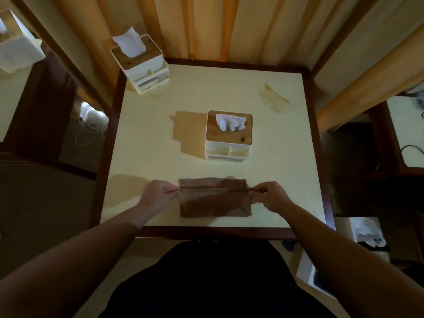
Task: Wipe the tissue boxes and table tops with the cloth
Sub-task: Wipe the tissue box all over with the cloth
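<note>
You hold the brown cloth (213, 199) stretched between both hands at the near edge of the tabletop (146, 143), just in front of the centre tissue box (228, 136). Your left hand (156, 195) pinches the cloth's left end between thumb and fingers, and your right hand (269, 196) pinches the right end the same way; each grip is closed on fabric and nothing else. The upper part of the cloth looks raised into a fold line, while the lower part lies flat on the tabletop.

This looks like folding the cloth into a pad before wiping. Keep both pinches level so the fold comes down square, press it flat, then take it in one hand and leave the other free to steady a box. Wipe the wooden lid around the tissue rather than across it, so you do not drag the sheet out.

By count: one cloth and two tissue boxes on this tabletop, the centre one and a second box (141, 63) at the far left corner beyond it. More boxes seem to stand on surfaces off to either side, dimly lit. A pale patch (278, 95) marks the far right corner.
</note>
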`<state>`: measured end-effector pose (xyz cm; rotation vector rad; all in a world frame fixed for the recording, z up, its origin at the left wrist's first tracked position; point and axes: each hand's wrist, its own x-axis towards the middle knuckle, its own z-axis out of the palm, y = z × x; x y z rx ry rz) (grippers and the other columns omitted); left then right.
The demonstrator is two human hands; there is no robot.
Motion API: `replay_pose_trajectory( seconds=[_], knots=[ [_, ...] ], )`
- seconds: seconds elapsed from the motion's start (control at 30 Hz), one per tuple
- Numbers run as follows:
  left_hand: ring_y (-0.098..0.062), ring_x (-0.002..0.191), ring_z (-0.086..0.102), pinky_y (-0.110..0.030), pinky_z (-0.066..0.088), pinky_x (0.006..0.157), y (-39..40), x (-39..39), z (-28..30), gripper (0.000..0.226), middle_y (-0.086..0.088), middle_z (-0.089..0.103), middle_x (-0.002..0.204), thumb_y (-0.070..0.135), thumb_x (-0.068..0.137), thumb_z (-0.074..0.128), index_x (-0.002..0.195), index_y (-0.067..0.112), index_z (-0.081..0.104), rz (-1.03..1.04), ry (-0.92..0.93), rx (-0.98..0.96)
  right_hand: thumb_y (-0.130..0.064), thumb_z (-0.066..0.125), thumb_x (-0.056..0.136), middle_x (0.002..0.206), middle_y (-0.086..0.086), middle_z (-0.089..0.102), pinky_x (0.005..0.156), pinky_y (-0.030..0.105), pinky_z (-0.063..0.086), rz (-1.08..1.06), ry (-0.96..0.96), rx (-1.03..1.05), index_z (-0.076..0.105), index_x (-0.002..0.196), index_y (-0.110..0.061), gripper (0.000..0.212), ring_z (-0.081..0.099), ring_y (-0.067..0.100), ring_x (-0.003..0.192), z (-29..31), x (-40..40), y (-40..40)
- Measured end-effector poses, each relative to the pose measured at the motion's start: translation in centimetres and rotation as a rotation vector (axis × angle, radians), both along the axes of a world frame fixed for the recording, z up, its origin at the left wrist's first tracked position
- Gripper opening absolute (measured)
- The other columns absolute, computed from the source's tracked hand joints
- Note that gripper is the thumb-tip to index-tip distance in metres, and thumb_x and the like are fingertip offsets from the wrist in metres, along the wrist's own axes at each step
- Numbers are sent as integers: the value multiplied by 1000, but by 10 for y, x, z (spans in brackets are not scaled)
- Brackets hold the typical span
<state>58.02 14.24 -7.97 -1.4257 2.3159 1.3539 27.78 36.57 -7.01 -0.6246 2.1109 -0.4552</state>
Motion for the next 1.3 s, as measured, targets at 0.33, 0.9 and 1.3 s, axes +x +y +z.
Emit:
replay_pose_trajectory(
  seconds=[0.33,0.9,1.3],
  knots=[
    [-6,86,68,-19,46,76,-22,-14,-17,14,5,78,93,28,88,82,97,18,84,81,-32,-1,-33,82,93,82,-4,72,56,21,45,-109,23,58,78,88,-21,14,65,14,72,-10,-8,-33],
    [-24,91,65,-31,47,69,-26,-47,-18,10,2,65,97,27,93,67,94,28,76,-267,-234,-295,-32,84,88,81,-13,67,63,27,47,8,150,66,66,80,-30,20,64,10,79,-12,20,-65],
    [-27,90,60,-38,50,75,-41,-57,-23,10,0,61,98,22,90,68,92,23,58,-399,-280,-151,-43,71,95,95,-10,76,81,33,58,523,74,-39,80,95,-30,15,71,17,92,-11,141,-110]
  ],
)
